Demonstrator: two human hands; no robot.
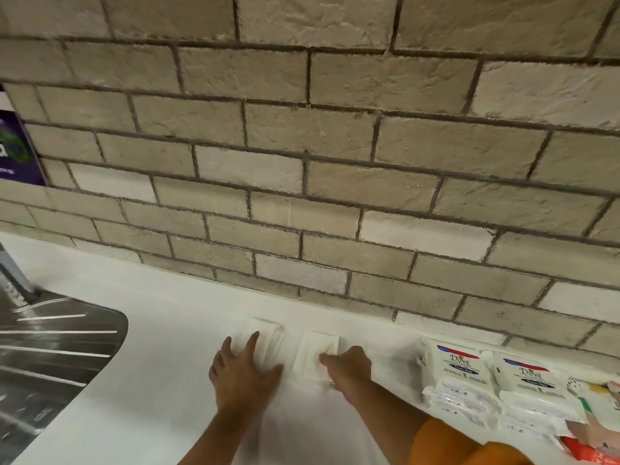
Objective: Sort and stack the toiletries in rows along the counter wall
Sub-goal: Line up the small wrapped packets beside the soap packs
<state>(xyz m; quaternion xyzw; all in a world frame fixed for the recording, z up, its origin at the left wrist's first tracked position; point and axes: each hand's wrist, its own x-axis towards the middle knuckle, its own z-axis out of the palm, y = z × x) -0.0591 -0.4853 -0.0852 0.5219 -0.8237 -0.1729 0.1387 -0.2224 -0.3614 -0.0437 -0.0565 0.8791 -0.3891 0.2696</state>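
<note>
Left hand spread flat on first white packet; right hand grips second white packet — two Dove packs rightward.

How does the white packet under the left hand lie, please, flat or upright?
Flat: the white packet lies broad face up on the counter beneath the left hand.

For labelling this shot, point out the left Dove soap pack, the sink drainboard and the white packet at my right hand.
Left Dove soap pack (458,364): head view, printed front.
Sink drainboard (60,347): head view, ribbed steel surface.
White packet (312,354): head view, its uncovered top.
</note>
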